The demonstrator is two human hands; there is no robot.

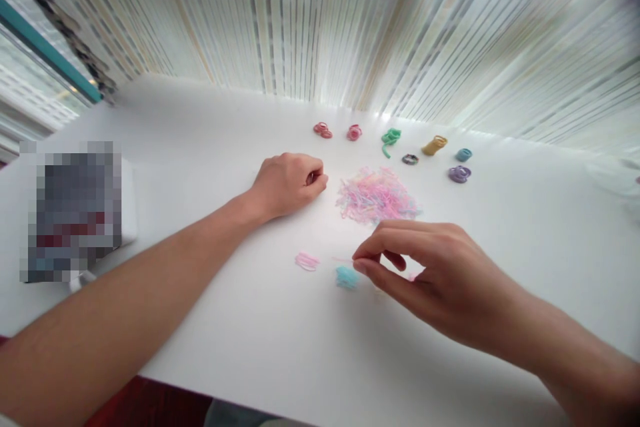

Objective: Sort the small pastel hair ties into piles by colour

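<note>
My right hand (430, 274) pinches a thin pale pink rubber band (343, 259) between thumb and fingertips, holding it above the white table. Below and left of those fingertips is a small heap of blue rubber bands (346, 277). Farther left a little row of pink rubber bands (307, 261) lies flat. Just beyond my right hand spreads a loose pile of mixed pastel rubber bands (377, 195), mostly pink. My left hand (290, 184) rests on the table left of this pile, its fingers curled in a loose fist with nothing visible in them. My right hand partly hides a few more bands beneath it.
Along the back of the white table (210, 320) lie coiled bands: red (323, 130), pink (354, 132), green (391, 138), yellow (434, 145), blue (464, 154) and purple (459, 174). A dark ring (410, 159) lies among them. A blurred-out object (77, 207) stands left; a string curtain (300, 27) hangs behind.
</note>
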